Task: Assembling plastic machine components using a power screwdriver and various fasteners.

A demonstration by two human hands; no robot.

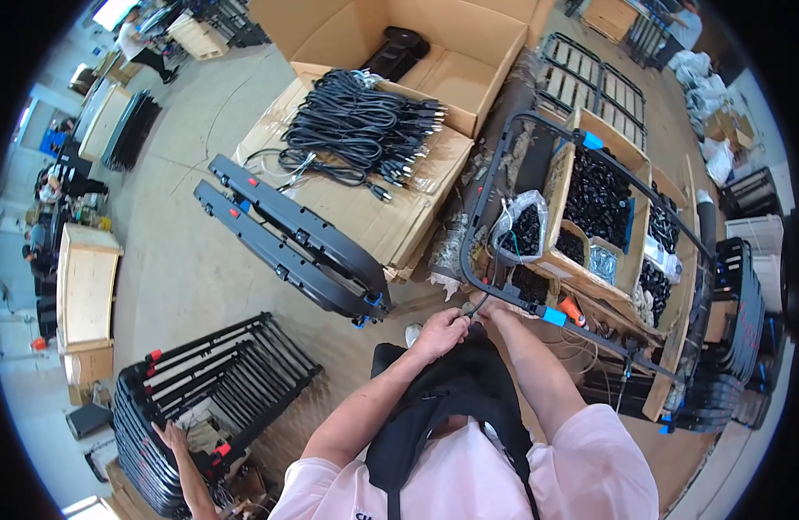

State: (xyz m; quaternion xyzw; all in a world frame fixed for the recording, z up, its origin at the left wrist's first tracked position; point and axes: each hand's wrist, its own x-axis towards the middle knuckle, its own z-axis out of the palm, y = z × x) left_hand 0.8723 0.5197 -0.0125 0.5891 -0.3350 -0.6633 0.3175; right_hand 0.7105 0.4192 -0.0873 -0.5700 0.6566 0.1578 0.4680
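My left hand (pixel 443 334) is closed, its fingers pinched round the end of a thin dark cable (pixel 479 304) in front of my waist. Close beside it, my right hand (pixel 489 305) is closed too, just under the near corner of a black tubular frame (pixel 470 227); what its fingers hold is hidden. This bent frame carries bright blue sleeves (pixel 553 316) and leans across the wooden parts box (pixel 551 227). An orange-handled tool (pixel 572 310) lies by the frame's near side.
Bundled black cables (pixel 352 121) lie on cardboard (pixel 408 227) ahead, before an open carton (pixel 469 82). Two curved dark grey parts (pixel 287 234) stand left of it. A stack of black frames (pixel 217 394) stands at lower left, with another person's hand (pixel 170 438) on it.
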